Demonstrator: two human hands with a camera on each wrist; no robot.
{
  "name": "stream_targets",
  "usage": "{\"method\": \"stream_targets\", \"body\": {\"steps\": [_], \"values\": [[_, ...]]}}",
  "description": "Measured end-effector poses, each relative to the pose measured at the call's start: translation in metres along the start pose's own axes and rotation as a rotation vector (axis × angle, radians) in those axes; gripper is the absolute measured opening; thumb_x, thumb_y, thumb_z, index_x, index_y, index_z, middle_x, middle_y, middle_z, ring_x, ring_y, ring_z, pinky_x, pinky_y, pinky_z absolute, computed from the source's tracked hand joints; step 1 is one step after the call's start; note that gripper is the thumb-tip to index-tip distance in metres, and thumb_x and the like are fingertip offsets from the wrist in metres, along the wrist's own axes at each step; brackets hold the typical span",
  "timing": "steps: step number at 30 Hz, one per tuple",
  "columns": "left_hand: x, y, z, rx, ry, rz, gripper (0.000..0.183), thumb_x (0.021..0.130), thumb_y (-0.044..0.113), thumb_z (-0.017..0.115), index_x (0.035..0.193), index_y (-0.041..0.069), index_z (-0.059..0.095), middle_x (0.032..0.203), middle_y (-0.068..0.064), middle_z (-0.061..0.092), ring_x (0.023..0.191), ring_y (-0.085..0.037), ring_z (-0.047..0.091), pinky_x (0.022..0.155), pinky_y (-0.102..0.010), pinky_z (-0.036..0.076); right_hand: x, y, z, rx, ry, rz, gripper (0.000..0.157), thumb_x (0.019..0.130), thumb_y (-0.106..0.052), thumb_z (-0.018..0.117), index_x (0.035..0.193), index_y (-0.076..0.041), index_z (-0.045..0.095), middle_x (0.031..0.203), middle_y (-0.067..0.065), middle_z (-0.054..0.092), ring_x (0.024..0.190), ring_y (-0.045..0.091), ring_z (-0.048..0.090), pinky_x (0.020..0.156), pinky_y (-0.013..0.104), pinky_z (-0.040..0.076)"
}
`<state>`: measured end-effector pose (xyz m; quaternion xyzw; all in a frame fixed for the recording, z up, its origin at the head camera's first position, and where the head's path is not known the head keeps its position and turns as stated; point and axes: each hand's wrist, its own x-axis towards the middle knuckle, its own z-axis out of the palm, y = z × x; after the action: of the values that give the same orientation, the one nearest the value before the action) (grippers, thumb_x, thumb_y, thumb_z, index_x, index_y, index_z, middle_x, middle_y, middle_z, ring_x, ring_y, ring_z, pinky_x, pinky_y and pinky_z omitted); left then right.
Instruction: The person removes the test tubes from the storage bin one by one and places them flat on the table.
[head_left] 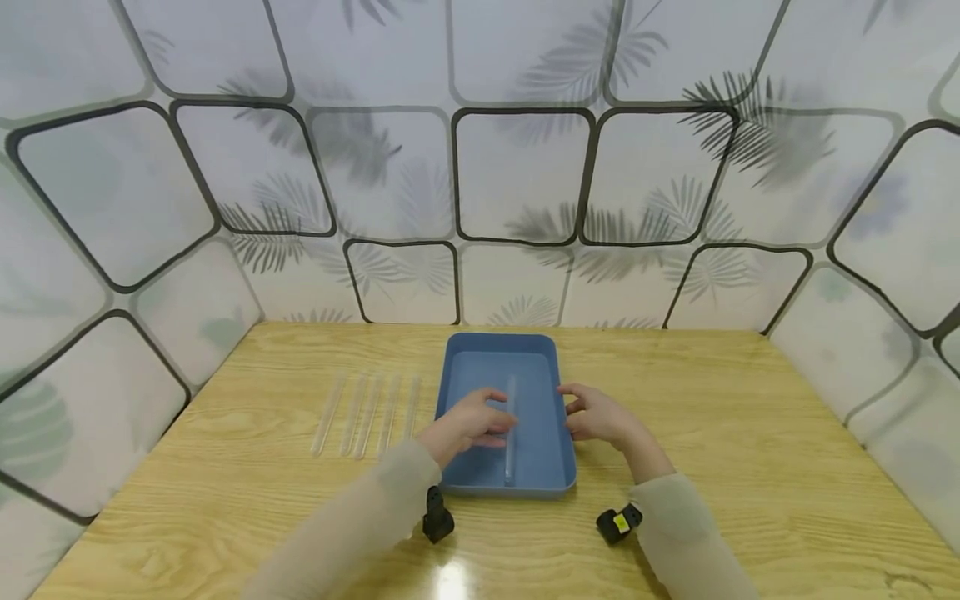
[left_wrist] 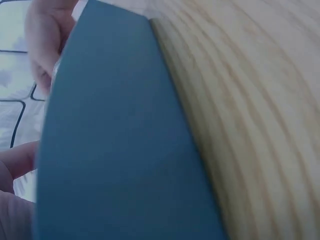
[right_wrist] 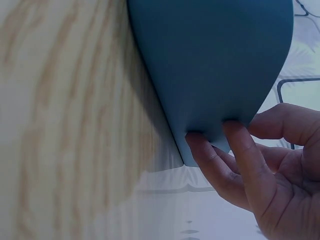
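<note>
A shallow blue tray (head_left: 542, 367) stands on the table in front of me. One clear, slim tube (head_left: 510, 467) lies lengthwise in it, right of the tray's middle line. My left hand (head_left: 474, 423) is over the tray, its loosely bent fingers spread and the fingertips right beside the tube. With its fingertips, my right hand (head_left: 600, 417) touches the outer right wall of the tray. In the right wrist view, two fingertips (right_wrist: 237, 129) rest on that blue wall, and another finger reaches toward the rim. The left wrist view mostly shows the tray's near wall (left_wrist: 115, 125).
Left of the tray, several more clear tubes (head_left: 327, 417) lie side by side on the wooden table (head_left: 690, 383). A patterned cloth (head_left: 517, 175) closes off the back and both sides.
</note>
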<state>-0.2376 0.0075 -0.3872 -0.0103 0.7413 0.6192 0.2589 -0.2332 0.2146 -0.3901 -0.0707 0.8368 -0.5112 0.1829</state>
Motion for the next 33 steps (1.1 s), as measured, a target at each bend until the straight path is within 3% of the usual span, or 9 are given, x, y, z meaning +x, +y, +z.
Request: {"method": "stream_targets", "body": {"steps": [14, 20, 28, 33], "values": [[-0.020, -0.001, -0.057, -0.057, 0.024, 0.085, 0.049, 0.084, 0.001, 0.056, 0.129, 0.002, 0.036, 0.108, -0.020, 0.053, 0.093, -0.026, 0.055, 0.069, -0.034, 0.050, 0.001, 0.002, -0.001, -0.021, 0.025, 0.016, 0.061, 0.076, 0.008, 0.049, 0.134, 0.005, 0.029, 0.109, 0.025, 0.049, 0.084, 0.024, 0.057, 0.067, 0.037, 0.050], [-0.029, 0.000, -0.072, -0.062, 0.039, 0.082, 0.047, 0.084, 0.003, 0.057, 0.127, 0.004, 0.038, 0.110, -0.019, 0.050, 0.087, -0.021, 0.056, 0.066, -0.030, 0.050, 0.000, 0.001, -0.001, -0.027, 0.026, 0.031, 0.060, 0.078, 0.008, 0.049, 0.134, 0.004, 0.029, 0.111, 0.025, 0.049, 0.086, 0.025, 0.057, 0.068, 0.037, 0.050], [-0.038, -0.002, -0.089, -0.079, 0.048, 0.090, 0.051, 0.086, 0.005, 0.055, 0.132, 0.003, 0.032, 0.114, -0.020, 0.046, 0.097, -0.025, 0.053, 0.076, -0.035, 0.048, 0.000, 0.001, 0.000, -0.031, 0.031, 0.031, 0.060, 0.078, 0.008, 0.049, 0.134, 0.004, 0.029, 0.111, 0.024, 0.049, 0.085, 0.024, 0.057, 0.067, 0.037, 0.050], [-0.046, -0.007, -0.106, -0.060, 0.069, 0.108, 0.051, 0.087, 0.008, 0.053, 0.132, 0.001, 0.030, 0.110, -0.017, 0.049, 0.089, -0.018, 0.055, 0.073, -0.032, 0.049, -0.001, 0.000, 0.000, -0.028, 0.033, 0.028, 0.061, 0.077, 0.009, 0.048, 0.134, 0.004, 0.029, 0.110, 0.024, 0.049, 0.085, 0.024, 0.057, 0.067, 0.037, 0.050]]}}
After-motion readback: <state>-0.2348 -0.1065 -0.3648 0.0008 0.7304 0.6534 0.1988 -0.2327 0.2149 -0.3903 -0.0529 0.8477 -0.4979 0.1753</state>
